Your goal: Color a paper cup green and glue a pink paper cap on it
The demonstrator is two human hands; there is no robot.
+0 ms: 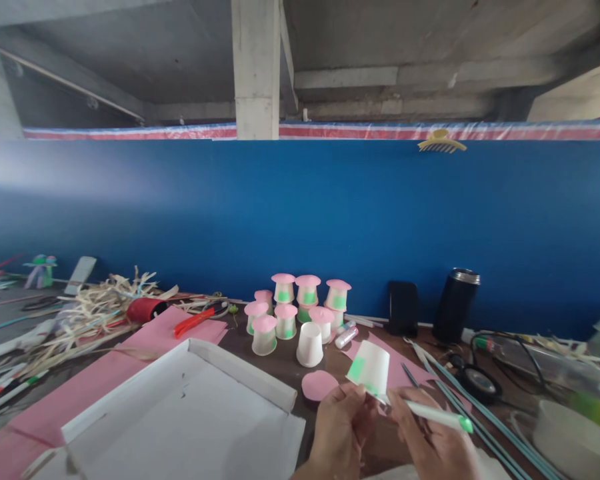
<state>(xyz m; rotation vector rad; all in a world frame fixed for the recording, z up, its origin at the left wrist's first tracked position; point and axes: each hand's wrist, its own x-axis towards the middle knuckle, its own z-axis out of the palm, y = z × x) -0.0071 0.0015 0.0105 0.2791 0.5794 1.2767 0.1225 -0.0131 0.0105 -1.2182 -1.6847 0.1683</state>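
Note:
Low at the centre right, my left hand [343, 417] pinches the rim of a white paper cup [379, 361], which is tilted with its base upward. Green patches are coloured on the cup's side. In my right hand [427, 427] is a white marker [437, 415] with a green end; its tip is at the cup's lower edge. Just left of the cup lies a pink paper disc [320, 386]. Behind it a plain white cup [310, 345] stands upside down. Several upturned cups with pink disc tops [286, 321] and green patches are grouped beyond, some stacked.
A white open box [195, 407] and pink paper [105, 380] lie at left, with orange-handled scissors [193, 323]. Glue sticks [347, 335] lie by the cups. A phone [403, 308], a black flask [457, 305], a roll of tape [480, 385] and cords stand or lie at right.

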